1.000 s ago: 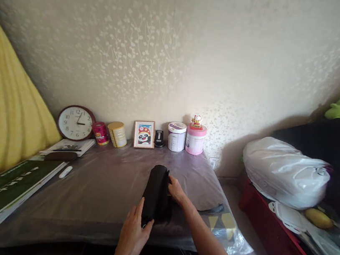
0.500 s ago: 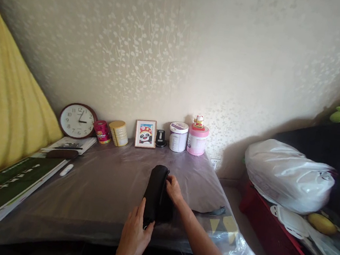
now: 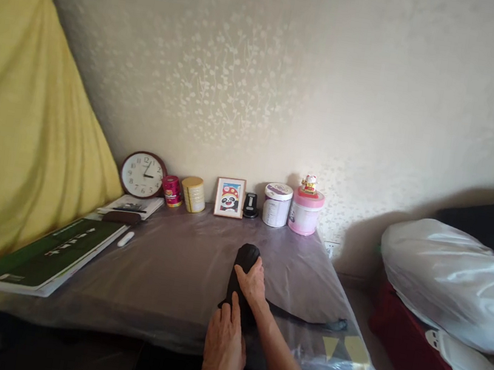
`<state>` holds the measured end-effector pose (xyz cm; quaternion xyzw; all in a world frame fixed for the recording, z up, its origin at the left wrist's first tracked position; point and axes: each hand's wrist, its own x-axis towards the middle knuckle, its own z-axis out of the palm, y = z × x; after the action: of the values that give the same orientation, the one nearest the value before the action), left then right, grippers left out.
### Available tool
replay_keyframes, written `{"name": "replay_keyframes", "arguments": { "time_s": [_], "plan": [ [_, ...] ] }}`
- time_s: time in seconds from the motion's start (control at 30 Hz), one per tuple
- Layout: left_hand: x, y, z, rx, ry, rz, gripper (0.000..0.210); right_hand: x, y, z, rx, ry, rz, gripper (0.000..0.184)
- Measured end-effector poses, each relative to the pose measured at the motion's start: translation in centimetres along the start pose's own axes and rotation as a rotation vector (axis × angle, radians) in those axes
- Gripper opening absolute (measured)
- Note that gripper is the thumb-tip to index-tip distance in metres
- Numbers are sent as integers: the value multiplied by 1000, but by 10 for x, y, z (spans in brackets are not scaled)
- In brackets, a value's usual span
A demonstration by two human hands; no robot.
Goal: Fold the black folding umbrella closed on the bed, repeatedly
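Observation:
A rolled black fabric bundle (image 3: 237, 282), which looks like a folded umbrella, points away from me over the near part of the table. My right hand (image 3: 254, 284) is closed around its upper part from the right side, thumb across the top. My left hand (image 3: 225, 341) grips the near end, its index finger stretched forward along the fabric. The bundle's near end is hidden behind my left hand. To the right, a dark bunched strip (image 3: 337, 325) lies on the plastic-covered table (image 3: 168, 284).
Along the wall stand a clock (image 3: 143, 175), a pink tin (image 3: 172, 191), a yellow can (image 3: 193, 194), a picture frame (image 3: 229, 198) and two tubs (image 3: 276, 206). A green book (image 3: 51, 252) lies left. A red bin (image 3: 403, 348) with a white bag (image 3: 449, 281) stands right.
My right hand has gone from pinching the bundle's right edge to wrapping around its upper part. The bundle looks narrower. The view has turned slightly left.

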<state>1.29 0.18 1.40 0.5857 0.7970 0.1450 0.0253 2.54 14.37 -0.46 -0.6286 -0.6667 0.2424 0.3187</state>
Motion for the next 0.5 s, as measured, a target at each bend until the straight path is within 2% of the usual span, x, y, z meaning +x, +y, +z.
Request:
{"name": "replay_keyframes", "arguments": {
  "time_s": [0.13, 0.2, 0.27, 0.33, 0.4, 0.5],
  "plan": [
    [-4, -12, 0, -218, -60, -1, 66, -3, -10, -7, -33, -64, 36, 73],
    [-11, -25, 2, -413, -89, 1, 68, -2, -11, -10, -31, -79, 47, 71],
    [-21, -38, 5, -619, -69, 0, 68, -2, -11, -11, -20, -78, 46, 70],
    [-29, -48, 8, -851, -47, -84, 61, -1, -9, -11, -1, -67, 38, 70],
    [-34, -52, 8, -1146, -267, -253, 49, -1, -8, -10, 21, -55, 26, 71],
    [-35, -43, 5, -1312, -431, -320, 51, 0, -6, -10, 82, -39, 9, 74]
  ]
}}
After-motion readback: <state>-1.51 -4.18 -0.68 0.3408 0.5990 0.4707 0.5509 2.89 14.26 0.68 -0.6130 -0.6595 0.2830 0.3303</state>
